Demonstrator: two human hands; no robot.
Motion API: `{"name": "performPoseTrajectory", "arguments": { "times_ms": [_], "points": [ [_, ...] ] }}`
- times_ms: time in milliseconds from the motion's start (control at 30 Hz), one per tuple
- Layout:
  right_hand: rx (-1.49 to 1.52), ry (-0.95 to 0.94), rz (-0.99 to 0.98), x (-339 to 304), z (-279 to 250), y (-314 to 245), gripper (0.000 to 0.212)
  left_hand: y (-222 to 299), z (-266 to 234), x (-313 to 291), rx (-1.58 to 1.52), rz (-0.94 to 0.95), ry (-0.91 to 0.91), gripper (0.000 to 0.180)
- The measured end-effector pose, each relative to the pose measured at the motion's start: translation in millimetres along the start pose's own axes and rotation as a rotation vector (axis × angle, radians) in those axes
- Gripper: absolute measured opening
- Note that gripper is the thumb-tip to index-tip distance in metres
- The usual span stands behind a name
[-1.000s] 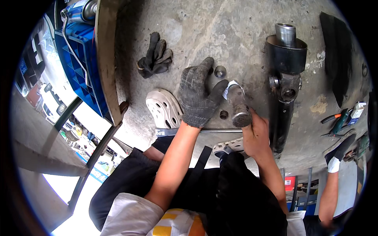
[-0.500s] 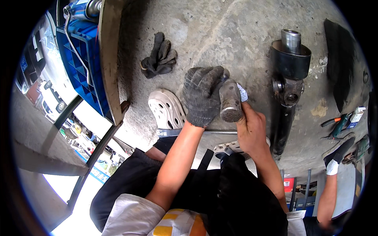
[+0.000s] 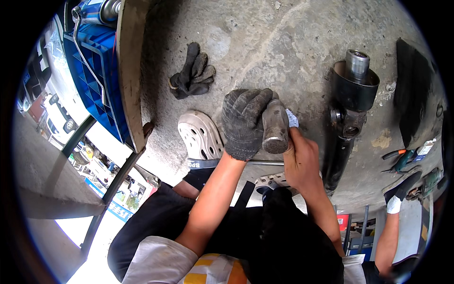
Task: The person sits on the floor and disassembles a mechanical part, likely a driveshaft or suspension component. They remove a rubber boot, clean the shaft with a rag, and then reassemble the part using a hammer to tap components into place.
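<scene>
My left hand (image 3: pixel 244 124), in a dark grey knitted work glove, is closed in a fist against the worn steel head of a hammer (image 3: pixel 275 124). The hammer's round face points toward me, and its handle is hidden. My bare right hand (image 3: pixel 302 158) is curled at the other side of the head, thumb up beside its lower end. Past that thumb a small white-and-blue printed scrap (image 3: pixel 292 118) sticks out; what the right fingers grip is hidden. An empty dark glove (image 3: pixel 193 73) lies on the concrete floor ahead and to the left.
A black driveshaft-like part (image 3: pixel 345 123) with a bright metal sleeve stands to the right. At left is a blue plastic crate (image 3: pixel 97 75) with a long wrench (image 3: pixel 87 61). My beige clog (image 3: pixel 201 135) is below. A co-worker's gloved hand (image 3: pixel 402 187) and pliers (image 3: pixel 402 158) are at far right.
The floor and the things on it sit slightly lower in the picture. Both hands keep their hold around the hammer head. The co-worker's arm at right has shifted a little.
</scene>
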State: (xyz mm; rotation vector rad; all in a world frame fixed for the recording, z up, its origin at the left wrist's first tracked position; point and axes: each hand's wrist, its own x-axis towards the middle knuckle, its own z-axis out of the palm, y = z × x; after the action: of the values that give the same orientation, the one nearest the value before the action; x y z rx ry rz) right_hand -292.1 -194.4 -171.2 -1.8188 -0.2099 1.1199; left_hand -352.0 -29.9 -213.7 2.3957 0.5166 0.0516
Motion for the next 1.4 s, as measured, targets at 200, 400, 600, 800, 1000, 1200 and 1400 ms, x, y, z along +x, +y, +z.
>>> {"name": "performPoseTrajectory", "arguments": {
  "times_ms": [200, 400, 600, 800, 1000, 1200, 1400],
  "points": [
    [0.025, 0.017, 0.007, -1, 1, -1, 0.028, 3, -3, 1, -0.028, -0.014, -0.021, 0.036],
    [0.036, 0.009, 0.024, 1, 1, -5, 0.026, 3, 1, 0, -0.033, -0.015, 0.006, 0.042],
    [0.054, -0.007, 0.085, -7, -1, 3, 0.025, 1, -4, 2, 0.014, 0.0, -0.072, 0.036],
    [0.038, 0.016, 0.113, -30, -10, 15, 0.023, -1, 0, 1, 0.045, -0.02, -0.049, 0.044],
    [0.037, 0.028, 0.061, -29, -5, 13, 0.027, 10, -5, 2, 0.0, -0.155, -0.039, 0.053],
    [0.052, 0.02, 0.024, -13, -1, 1, 0.029, 3, -3, -1, 0.02, -0.026, -0.029, 0.044],
    [0.065, -0.03, 0.07, -4, 0, 0, 0.03, 1, -4, -3, 0.011, -0.051, -0.045, 0.047]
  ]
}}
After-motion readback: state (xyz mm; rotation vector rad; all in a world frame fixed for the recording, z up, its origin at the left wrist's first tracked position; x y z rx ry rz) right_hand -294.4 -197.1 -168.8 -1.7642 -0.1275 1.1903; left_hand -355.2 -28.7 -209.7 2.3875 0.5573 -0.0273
